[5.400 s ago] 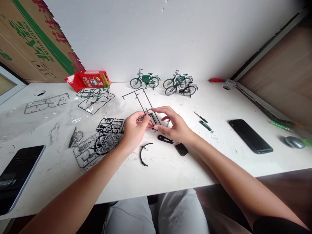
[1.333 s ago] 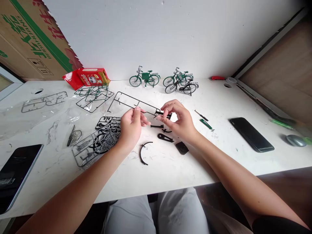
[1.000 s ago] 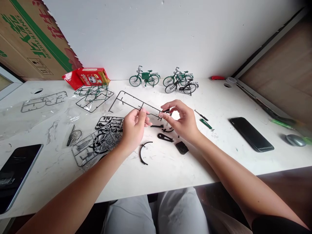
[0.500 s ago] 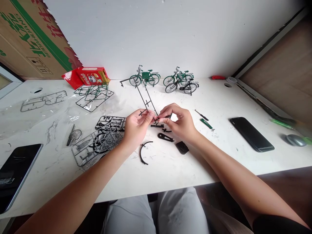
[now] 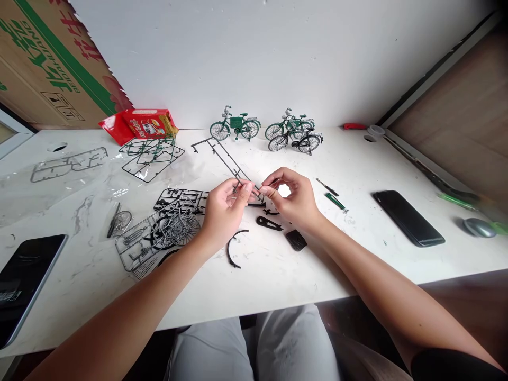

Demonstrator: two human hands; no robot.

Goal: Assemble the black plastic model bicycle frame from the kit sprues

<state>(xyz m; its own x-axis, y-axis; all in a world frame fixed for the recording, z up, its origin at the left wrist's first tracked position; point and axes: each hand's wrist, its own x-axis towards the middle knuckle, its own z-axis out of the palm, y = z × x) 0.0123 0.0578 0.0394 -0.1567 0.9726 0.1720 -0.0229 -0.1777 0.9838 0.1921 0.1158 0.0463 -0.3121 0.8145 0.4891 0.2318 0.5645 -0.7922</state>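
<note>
Above the white marble table [image 5: 278, 275], my left hand [image 5: 224, 214] pinches the near end of a thin black plastic parts frame [image 5: 222, 156] that slants away to the upper left. My right hand [image 5: 293, 198] pinches a small black piece at that same end, fingertips almost touching the left ones. Loose black parts lie just below the hands: a curved mudguard [image 5: 234, 248], a flat chain-guard piece [image 5: 269, 224] and a small dark square piece [image 5: 296, 240].
More parts frames [image 5: 166, 227] lie to the left, others [image 5: 151, 156] by a red packet [image 5: 145, 124]. Three finished model bicycles [image 5: 265, 131] stand at the back. Two small screwdrivers [image 5: 332, 197], a phone [image 5: 408, 218], a mouse [image 5: 478, 227] lie right; a tablet [image 5: 24, 280] left.
The black frame has been turned in my hands: it lay out to the left, swung upright toward the bicycles, and now slants to the upper left. Both hands stay together at its near end.
</note>
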